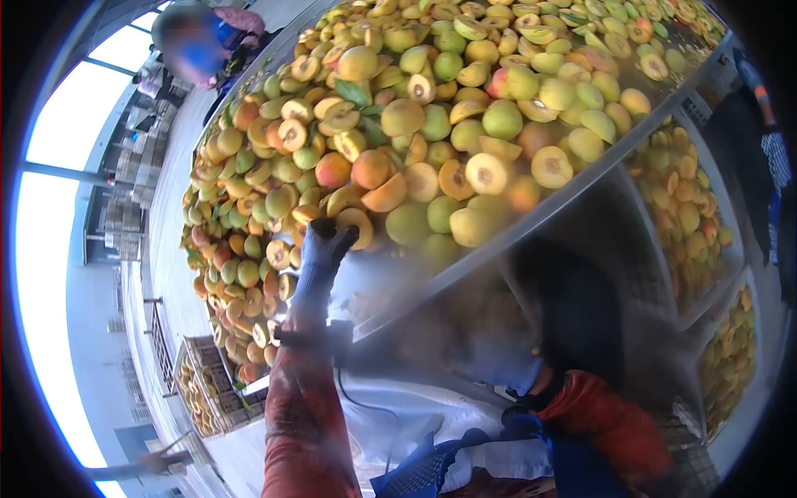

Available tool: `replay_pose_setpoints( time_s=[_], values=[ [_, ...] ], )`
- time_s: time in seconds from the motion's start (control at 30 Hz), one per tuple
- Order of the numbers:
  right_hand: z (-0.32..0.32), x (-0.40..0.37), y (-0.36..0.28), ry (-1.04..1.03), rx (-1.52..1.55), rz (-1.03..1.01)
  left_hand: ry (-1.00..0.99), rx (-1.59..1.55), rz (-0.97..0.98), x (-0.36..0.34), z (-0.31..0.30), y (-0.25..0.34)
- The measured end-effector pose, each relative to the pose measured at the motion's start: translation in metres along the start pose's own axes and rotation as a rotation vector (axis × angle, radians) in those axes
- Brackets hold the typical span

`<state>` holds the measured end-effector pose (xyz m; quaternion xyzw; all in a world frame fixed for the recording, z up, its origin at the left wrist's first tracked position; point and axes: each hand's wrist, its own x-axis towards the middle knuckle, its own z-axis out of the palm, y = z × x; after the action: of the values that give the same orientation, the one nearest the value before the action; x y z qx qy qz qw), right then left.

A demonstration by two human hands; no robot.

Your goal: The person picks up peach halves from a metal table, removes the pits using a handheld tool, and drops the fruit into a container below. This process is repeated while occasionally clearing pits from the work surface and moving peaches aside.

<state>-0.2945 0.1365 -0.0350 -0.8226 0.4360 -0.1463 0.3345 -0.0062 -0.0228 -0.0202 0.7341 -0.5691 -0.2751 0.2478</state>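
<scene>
My left hand, in a grey-blue glove with dark fingertips, reaches into a large heap of peaches, some whole and some cut in half. Its thumb and fingers close on a halved peach at the near side of the heap. A dark band with a small device circles that wrist over a red sleeve. Low in front of my body, below the table's metal rim, is my right hand, also gloved. Blur hides its fingers and whatever they may hold.
Crates of peach pieces stand below the rim at right, with another crate nearer. A wooden crate of fruit sits on the floor at left. Another person is at the table's far left; an arm shows at right.
</scene>
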Motion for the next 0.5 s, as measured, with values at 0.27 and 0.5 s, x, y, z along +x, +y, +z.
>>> replay_pose_setpoints(
  time_s=[0.27,0.5],
  values=[
    [-0.002,0.001,-0.006,-0.164,0.307,0.145,-0.243,-0.328,-0.351,-0.035,0.012,0.039],
    [-0.023,-0.001,-0.071,0.083,0.295,0.108,-0.036,-0.553,0.205,-0.139,-0.013,-0.008]
  ],
)
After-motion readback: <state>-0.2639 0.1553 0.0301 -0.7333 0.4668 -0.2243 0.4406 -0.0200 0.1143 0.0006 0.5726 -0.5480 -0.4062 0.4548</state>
